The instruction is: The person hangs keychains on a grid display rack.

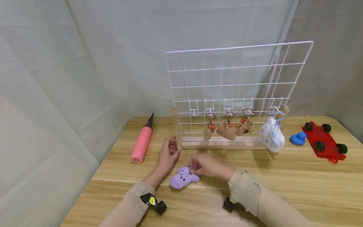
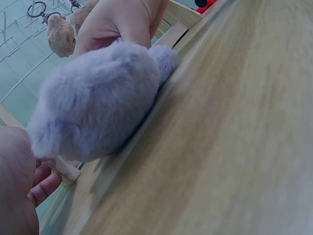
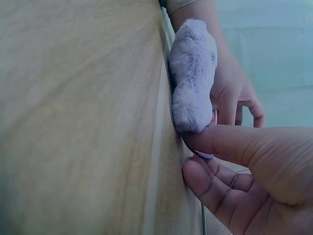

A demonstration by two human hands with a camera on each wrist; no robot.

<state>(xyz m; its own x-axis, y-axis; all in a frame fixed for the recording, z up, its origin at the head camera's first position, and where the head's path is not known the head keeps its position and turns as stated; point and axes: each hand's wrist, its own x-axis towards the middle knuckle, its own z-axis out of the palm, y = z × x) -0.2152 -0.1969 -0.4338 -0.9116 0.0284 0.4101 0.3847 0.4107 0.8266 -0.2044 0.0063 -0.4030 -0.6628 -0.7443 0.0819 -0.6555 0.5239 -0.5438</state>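
A purple plush keychain lies on the table in front of the white wire grid rack, its face turned up. My right hand pinches the purple ring of the keychain between thumb and fingers. In the right wrist view the thumb lies right against the plush, close over the table. My left hand grips the rack's left wooden foot, thumb at its front end and fingers curled at its outer side. The left wrist view shows the plush's furry back partly covering the right hand.
Three brown plush keychains and a white plush keychain hang from the rack's hooks. A bare hook is at the left. A pink pump lies left; a blue duck and red toy car are right.
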